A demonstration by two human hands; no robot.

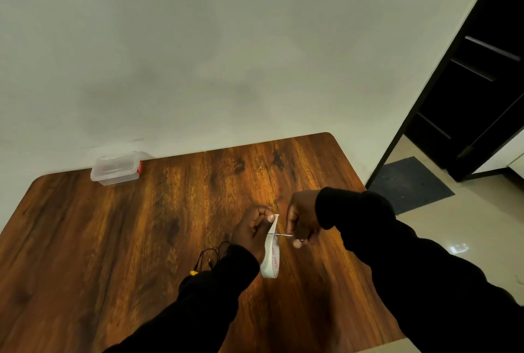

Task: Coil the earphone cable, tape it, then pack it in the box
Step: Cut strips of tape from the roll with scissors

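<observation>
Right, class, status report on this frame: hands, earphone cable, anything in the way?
Left hand pinches tape strip, roll dangling. Right hand grips scissors at the strip. Earphone cable on table, untaped. Box closed, far-left. Nothing obstructing.

A home room: wooden table (141, 239) against a plain wall (198, 54), doorway (467, 97) and doormat (408, 185) at right.

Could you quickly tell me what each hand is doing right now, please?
Left hand: pinches the pulled-out tape strip above the tape roll.
Right hand: grips the scissors, blades at the strip.
</observation>
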